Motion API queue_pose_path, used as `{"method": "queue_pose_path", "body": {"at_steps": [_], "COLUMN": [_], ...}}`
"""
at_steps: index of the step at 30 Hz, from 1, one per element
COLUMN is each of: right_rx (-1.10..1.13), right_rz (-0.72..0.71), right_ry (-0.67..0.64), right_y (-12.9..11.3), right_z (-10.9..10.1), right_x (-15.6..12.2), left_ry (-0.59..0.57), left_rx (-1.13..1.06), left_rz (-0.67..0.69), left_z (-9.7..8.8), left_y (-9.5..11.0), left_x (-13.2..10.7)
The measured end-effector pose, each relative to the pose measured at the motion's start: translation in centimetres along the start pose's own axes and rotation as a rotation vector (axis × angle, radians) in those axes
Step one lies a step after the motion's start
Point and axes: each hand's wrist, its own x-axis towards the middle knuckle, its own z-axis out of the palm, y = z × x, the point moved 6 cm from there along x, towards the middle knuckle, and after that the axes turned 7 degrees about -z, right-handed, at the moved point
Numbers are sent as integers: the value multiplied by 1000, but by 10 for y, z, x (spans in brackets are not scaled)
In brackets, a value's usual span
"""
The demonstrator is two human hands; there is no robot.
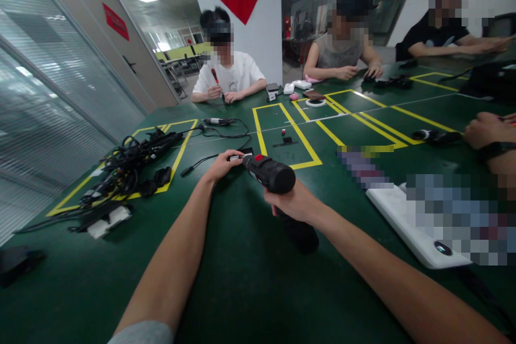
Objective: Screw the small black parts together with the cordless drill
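Observation:
My right hand (288, 200) is wrapped round the grip of a black cordless drill (272, 173) with a red switch on top. The drill points away and to the left, its chuck close to my left hand (226, 164). With closed fingers, my left hand holds a small black device (245, 152) with a light-coloured part down on the green table (242, 236). A cable with a plug (187, 171) lies just left of those fingers. The tip of the drill bit and the spot it meets are too small to make out.
Tangled black cables and adapters (137, 161) lie at the left inside yellow tape. A small red-tipped piece and a black part (287, 140) sit ahead. A white device (419, 231) stands at the right. Across the table, a person (229, 72) holds a red screwdriver (215, 76); other people sit further right.

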Motion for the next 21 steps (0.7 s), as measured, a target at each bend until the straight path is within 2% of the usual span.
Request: {"method": "queue_pose_path", "body": {"at_steps": [21], "right_rx": [12], "right_rz": [17], "right_ry": [1], "right_y": [-1], "right_z": [0], "right_x": [-1], "left_ry": [9], "left_rx": [13], "left_rz": [3], "left_z": [-1], "left_y": [6], "left_x": [-3]}}
